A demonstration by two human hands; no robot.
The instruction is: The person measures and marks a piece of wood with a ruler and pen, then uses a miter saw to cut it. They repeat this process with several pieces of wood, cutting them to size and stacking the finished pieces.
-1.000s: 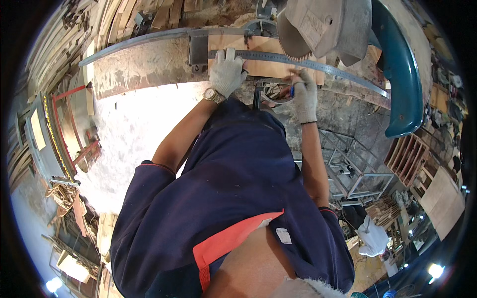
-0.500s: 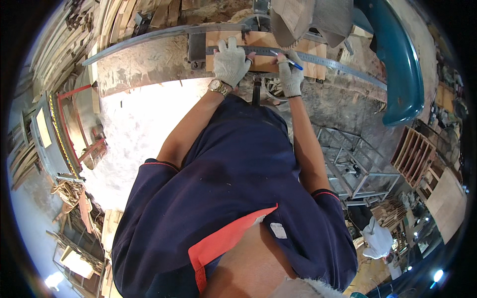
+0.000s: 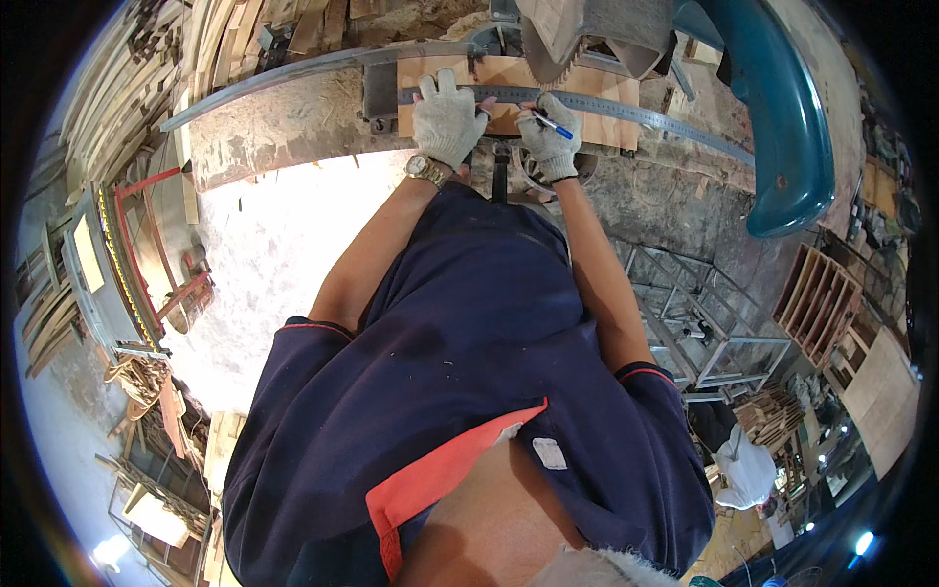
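A long steel ruler (image 3: 636,113) lies across pale wooden boards (image 3: 621,137) on the saw bench. My left hand (image 3: 446,122), in a knitted glove with a watch at the wrist, rests on the boards and ruler with fingers spread. To its right, my gloved right hand (image 3: 551,139) grips a blue-and-white pen (image 3: 554,124) just below the ruler's edge, fingertips at the boards. Above that hand hangs a toothed saw blade (image 3: 543,61) in a grey guard (image 3: 611,29), with a large teal handle (image 3: 787,166) to the right.
A metal fence rail (image 3: 245,88) runs leftward along the bench. Stacked timber (image 3: 210,44) lines the upper left, and a red frame (image 3: 147,176) stands at left. At right are a metal frame (image 3: 714,333), a slatted wooden rack (image 3: 817,298) and a plywood sheet (image 3: 875,401).
My right hand has moved up and left to the ruler, closer to my left hand, bringing the pen into view. The saw appears higher as the view has shifted slightly.
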